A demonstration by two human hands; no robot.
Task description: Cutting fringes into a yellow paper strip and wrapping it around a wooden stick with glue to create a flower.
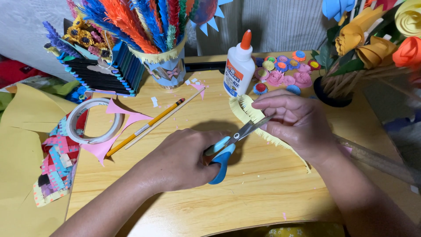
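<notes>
Yellow paper strip (251, 113) lay near the table's centre, at about 2 o'clock from the scissors' handles, one long edge already cut into a fine fringe and its far end curling up toward the glue bottle (239, 66) at 12 o'clock. The right hand (294, 120) pinched the strip between thumb and fingertips, seemingly to hold it taut just where the blades met it. The left hand (182, 160) was closed through the blue handles of the scissors (230, 147), blades narrowly parted at the strip's edge and pointing toward 2 o'clock. On the wooden table (245, 193) a tape roll (94, 120) sat at 9 o'clock, with a pink paper scrap (127, 119) and a pencil (147, 126) just beside it, likely kept within reach. A cup of paper feathers (164, 52) stood at 11 o'clock; small paper flowers (287, 70) clustered at 1 o'clock.
</notes>
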